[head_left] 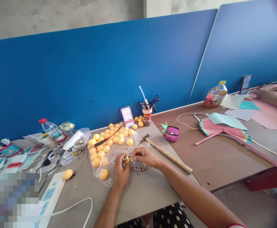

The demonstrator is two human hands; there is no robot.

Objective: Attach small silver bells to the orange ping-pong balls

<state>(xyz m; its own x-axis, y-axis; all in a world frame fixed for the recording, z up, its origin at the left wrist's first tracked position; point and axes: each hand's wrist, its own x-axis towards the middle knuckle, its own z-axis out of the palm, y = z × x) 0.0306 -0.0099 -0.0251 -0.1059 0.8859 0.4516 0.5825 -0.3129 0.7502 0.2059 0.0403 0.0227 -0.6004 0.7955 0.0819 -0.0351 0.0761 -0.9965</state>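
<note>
My left hand (121, 171) is closed around an orange ball studded with small metallic pieces (127, 159), near the table's front. Close beside it on the right, my right hand (144, 156) pinches at something too small to make out. Shiny silver beads (140, 168) lie on the table just below my right hand. Behind and left of my hands, many plain orange balls (106, 148) rest on a clear plastic bag (112, 153). A wooden-handled hammer (169, 154) lies to the right of my hands.
A purple pouch (172, 133) and a pen cup (147, 111) stand behind. Left are bottles (55, 131), cables and a power strip (51, 193). Right are a pink fan (224, 129), paper sheets, a juice bottle (215, 95) and another person's hands (269, 95).
</note>
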